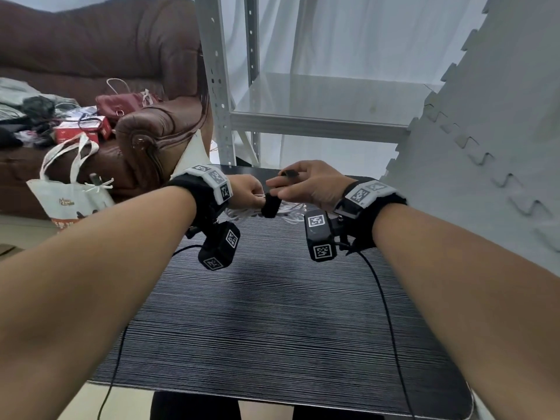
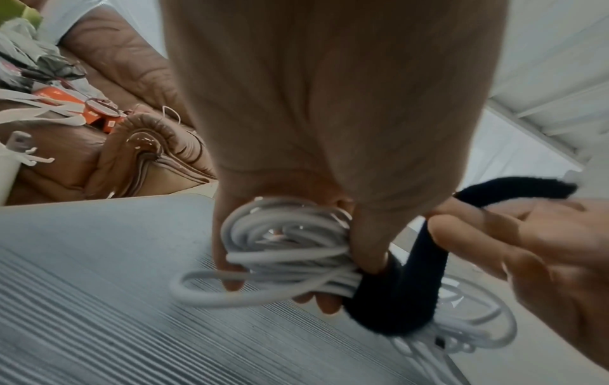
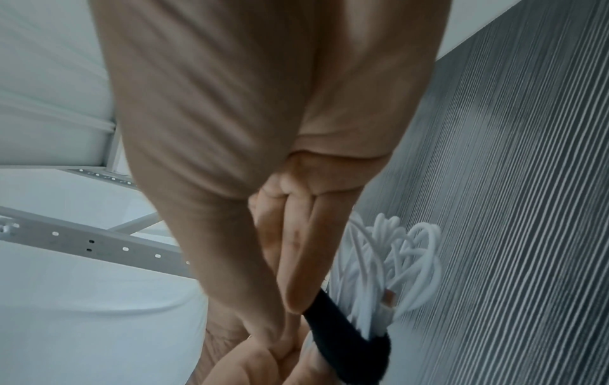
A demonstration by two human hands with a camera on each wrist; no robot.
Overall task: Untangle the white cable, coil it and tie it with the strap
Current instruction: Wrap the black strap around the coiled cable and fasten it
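Observation:
The white cable [image 1: 291, 211] is gathered into a loose bundle of loops above the far part of the dark striped table [image 1: 272, 313]. My left hand [image 1: 247, 189] grips the cable bundle [image 2: 283, 242], with its thumb [image 2: 369, 247] pressing where the black strap [image 2: 402, 294] goes round the middle. My right hand [image 1: 306, 183] pinches the strap's free end [image 1: 290, 174] and holds it up. In the right wrist view the strap [image 3: 349, 336] runs from my fingers [image 3: 296, 273] down around the cable loops [image 3: 395, 260].
A brown leather sofa [image 1: 100, 56] with bags and clutter stands at the left, with a white tote bag [image 1: 72, 189] beside it. A grey metal shelf [image 1: 303, 119] rises behind the table and a grey foam mat [image 1: 485, 147] leans at the right. Black wrist-camera leads [image 1: 385, 313] trail across the table.

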